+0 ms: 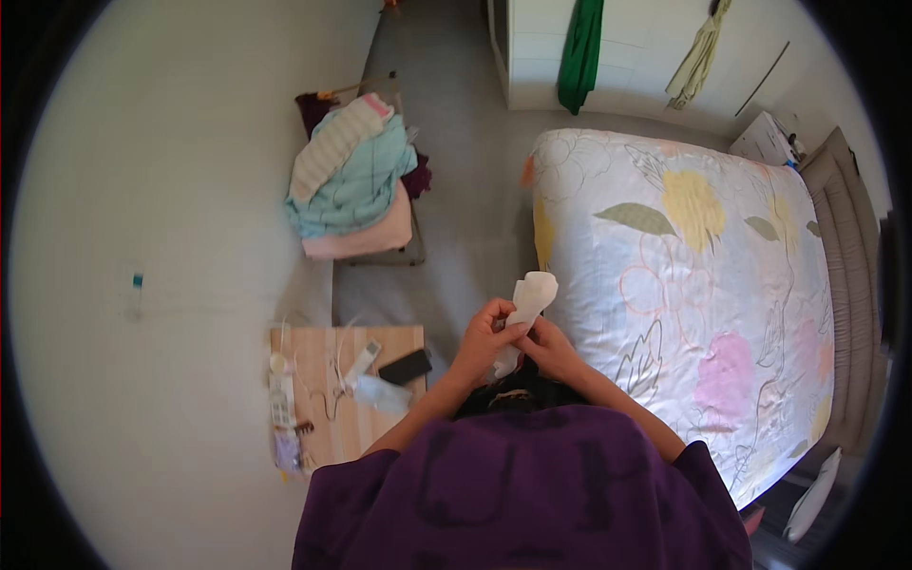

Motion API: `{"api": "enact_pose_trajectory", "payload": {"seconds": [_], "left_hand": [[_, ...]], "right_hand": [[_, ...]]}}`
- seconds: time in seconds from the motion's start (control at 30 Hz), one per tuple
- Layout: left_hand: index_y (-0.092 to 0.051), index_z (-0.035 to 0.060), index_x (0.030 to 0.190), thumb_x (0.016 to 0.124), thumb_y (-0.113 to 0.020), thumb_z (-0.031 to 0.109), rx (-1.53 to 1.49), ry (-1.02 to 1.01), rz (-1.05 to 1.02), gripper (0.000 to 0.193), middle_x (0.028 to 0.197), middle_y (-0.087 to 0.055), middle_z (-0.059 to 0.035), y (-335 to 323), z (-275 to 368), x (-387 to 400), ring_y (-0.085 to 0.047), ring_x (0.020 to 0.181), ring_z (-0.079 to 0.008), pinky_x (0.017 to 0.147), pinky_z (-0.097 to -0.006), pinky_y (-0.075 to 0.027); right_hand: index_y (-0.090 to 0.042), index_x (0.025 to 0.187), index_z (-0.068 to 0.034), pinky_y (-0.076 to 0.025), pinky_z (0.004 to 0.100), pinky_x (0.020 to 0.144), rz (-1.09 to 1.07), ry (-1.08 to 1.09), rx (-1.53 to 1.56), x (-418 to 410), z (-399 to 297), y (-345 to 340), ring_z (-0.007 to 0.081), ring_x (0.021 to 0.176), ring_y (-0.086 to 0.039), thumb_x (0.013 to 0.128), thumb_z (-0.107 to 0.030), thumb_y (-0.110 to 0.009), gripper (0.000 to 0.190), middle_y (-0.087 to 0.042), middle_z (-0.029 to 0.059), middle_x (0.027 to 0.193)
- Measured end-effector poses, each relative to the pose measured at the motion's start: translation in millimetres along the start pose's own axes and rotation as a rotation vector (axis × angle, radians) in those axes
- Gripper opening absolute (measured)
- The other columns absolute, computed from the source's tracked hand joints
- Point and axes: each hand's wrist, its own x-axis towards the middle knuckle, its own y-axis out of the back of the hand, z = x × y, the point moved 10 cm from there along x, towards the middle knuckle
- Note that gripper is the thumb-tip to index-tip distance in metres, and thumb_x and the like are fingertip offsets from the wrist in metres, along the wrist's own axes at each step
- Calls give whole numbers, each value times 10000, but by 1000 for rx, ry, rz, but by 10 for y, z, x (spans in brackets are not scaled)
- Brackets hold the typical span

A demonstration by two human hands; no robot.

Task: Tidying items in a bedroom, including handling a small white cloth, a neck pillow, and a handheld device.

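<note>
In front of my body, both hands hold a soft white folded piece; whether it is paper or cloth I cannot tell. My left hand pinches its left side, thumb laid across the front. From the right, my right hand grips it lower down, close to the left fingertips. The wide rounded end sticks up beyond the fingers, and a narrower end hangs below them towards my body. The fingers hide part of its middle.
On my right stands a bed with a flowered sheet. To the left, a wooden table bears a black phone-like object, a pale blue face mask, a white remote and cables. Folded blankets lie piled beyond it.
</note>
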Motion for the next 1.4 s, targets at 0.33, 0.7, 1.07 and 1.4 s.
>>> {"api": "enact_pose_trajectory", "payload": {"seconds": [0.33,0.7,1.07,1.4], "left_hand": [[-578,19,1010,935,-542,122,191,-2,162,132,1036,-631,-93,539,670,2169,-602,937,-171,860,-313,-471],[-587,23,909,981,-489,230,31,118,426,240,870,-657,-105,1569,1154,3756,-650,755,-199,719,-326,-529],[-584,22,876,975,-500,245,126,155,272,258,816,-642,-86,2287,2040,6247,-626,690,-168,676,-297,-522],[-574,29,908,978,-498,255,169,232,183,248,857,-638,-99,2283,2330,7858,-632,745,-186,711,-333,-527]], "right_hand": [[-528,1051,-29,-505,305,684,492,-43,683,1728,-170,2217,159,749,-605,926,-168,-504,189,-611,74,850],[-537,995,-47,-481,266,583,645,-13,641,3304,-313,3591,117,631,-554,912,-229,-573,203,-552,21,773],[-551,982,-35,-488,267,599,989,-158,637,4442,-139,4340,116,599,-525,812,-218,-695,288,-532,16,723],[-544,910,-48,-461,276,574,934,-178,560,6014,-375,5161,124,594,-539,848,-223,-654,216,-518,8,659]]}}
